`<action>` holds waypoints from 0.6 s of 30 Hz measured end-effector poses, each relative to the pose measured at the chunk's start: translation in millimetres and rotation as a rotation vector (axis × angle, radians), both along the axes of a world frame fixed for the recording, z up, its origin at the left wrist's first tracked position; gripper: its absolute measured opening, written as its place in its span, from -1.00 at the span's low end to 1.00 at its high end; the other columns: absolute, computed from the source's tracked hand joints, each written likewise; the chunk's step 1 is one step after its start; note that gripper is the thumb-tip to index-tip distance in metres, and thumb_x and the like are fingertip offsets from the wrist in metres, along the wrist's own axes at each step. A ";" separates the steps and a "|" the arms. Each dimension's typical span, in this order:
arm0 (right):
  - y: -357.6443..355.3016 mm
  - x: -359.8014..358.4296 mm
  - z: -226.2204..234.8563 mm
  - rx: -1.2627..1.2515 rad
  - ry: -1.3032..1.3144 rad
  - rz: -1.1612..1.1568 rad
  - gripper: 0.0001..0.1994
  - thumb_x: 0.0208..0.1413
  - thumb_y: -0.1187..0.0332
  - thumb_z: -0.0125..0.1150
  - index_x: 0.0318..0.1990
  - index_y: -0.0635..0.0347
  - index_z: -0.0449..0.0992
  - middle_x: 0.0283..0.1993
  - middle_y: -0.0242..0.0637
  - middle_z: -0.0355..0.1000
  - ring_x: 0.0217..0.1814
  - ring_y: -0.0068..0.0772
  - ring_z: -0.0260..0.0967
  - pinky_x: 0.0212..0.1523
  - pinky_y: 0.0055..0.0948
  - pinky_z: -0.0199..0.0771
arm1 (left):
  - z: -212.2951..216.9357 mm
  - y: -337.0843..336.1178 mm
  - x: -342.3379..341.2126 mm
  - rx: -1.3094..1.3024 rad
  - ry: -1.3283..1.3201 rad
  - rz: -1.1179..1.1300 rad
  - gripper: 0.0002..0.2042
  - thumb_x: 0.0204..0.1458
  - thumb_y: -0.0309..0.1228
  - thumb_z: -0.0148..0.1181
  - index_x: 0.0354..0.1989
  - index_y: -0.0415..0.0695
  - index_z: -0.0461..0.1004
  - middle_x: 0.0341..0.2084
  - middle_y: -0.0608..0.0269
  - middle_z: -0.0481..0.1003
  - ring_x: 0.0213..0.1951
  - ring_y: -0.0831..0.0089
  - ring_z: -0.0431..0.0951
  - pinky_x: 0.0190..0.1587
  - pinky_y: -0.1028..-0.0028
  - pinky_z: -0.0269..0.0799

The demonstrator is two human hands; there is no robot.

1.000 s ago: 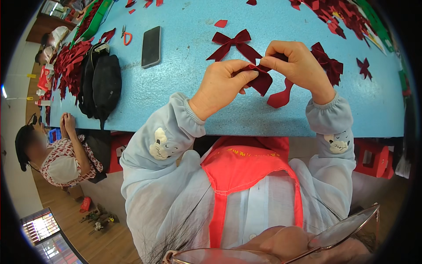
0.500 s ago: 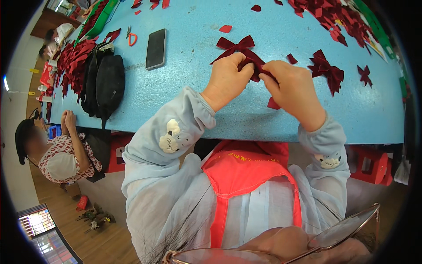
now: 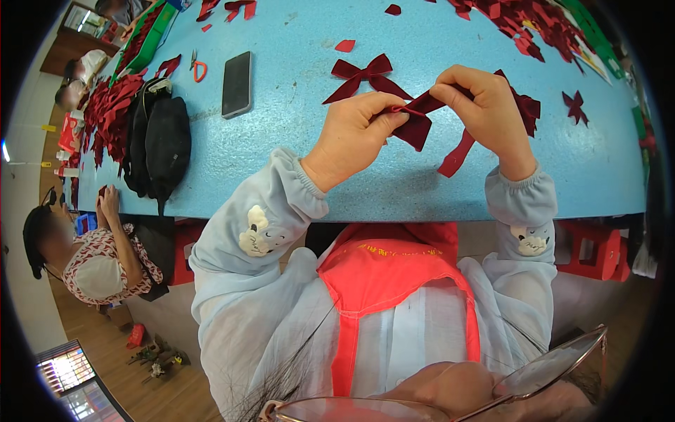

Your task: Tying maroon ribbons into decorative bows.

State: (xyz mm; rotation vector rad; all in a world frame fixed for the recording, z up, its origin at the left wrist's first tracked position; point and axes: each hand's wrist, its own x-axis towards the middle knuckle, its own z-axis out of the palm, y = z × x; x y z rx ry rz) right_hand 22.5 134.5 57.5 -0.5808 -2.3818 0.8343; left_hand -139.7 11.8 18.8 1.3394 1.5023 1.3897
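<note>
Dark-red velvet ribbon piece (image 3: pixel 416 121): pinched between both hands above the light-blue tabletop (image 3: pixel 295 148), one tail hanging down toward the table edge.
Left hand (image 3: pixel 355 130): fingers closed, thumb and forefinger gripping the ribbon's left end.
Right hand (image 3: pixel 485 105): fingers curled shut on the ribbon's upper right end.
Nearby: finished dark-red ribbon bow (image 3: pixel 365 74) just beyond the hands — black smartphone (image 3: pixel 237 84) and black bag (image 3: pixel 158 144) lie well to the left.
Far edge: heap of red ribbon scraps (image 3: pixel 524 24).
</note>
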 end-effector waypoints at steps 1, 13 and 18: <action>3.6 1.7 -2.2 -0.001 0.000 -0.003 -0.88 0.04 0.41 0.14 -0.39 0.30 0.46 -0.61 -0.41 0.31 -0.59 -0.68 0.12 -0.59 -0.61 0.11 | 1.6 0.2 1.2 -0.011 -0.017 -0.005 -0.84 0.02 -0.44 0.14 -0.28 -0.24 0.51 -0.59 0.31 0.45 -0.58 0.64 0.38 -0.53 0.59 0.30; 30.4 4.7 -34.5 -0.210 -0.124 0.039 -0.78 0.11 0.31 0.08 -0.45 0.30 0.41 -0.64 -0.52 0.14 -0.56 -0.71 0.00 -0.56 -0.60 0.05 | -17.6 15.8 3.6 -0.186 -0.067 -0.073 -0.85 0.04 -0.43 0.11 -0.29 -0.25 0.50 -0.60 0.35 0.47 -0.60 0.68 0.38 -0.52 0.63 0.34; 36.8 2.2 -30.8 -0.271 -0.156 0.024 -0.79 0.09 0.32 0.11 -0.47 0.29 0.40 -0.63 -0.51 0.17 -0.56 -0.72 0.04 -0.56 -0.61 0.07 | -17.7 21.1 1.2 -0.203 -0.087 -0.080 -0.85 0.03 -0.44 0.13 -0.29 -0.25 0.51 -0.60 0.28 0.46 -0.57 0.59 0.41 -0.51 0.61 0.34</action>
